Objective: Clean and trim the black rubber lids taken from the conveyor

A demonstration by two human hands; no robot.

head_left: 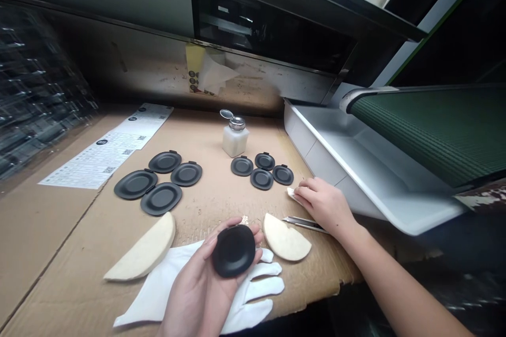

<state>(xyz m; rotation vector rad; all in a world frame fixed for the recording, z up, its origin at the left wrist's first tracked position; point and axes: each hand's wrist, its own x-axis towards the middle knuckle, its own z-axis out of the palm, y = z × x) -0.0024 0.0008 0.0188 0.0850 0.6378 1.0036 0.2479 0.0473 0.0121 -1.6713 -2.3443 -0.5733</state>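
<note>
Our right hand (324, 205) sits in a tight corner: the white tray (336, 163) rises just beyond its fingertips, and the knife (304, 224) lies just below its palm. Our left hand (207, 279), with the lid (233, 250) on its palm, lies over the glove (253, 287), between two pads; the right one (285, 237) is just beside it, the left one (142, 248) farther off. A strip of cardboard (209, 205) runs between our hands and the black lids (160, 181), and a lane between their two groups leads to the bottle (235, 139), which stands in the way of the back wall (158, 66).
</note>
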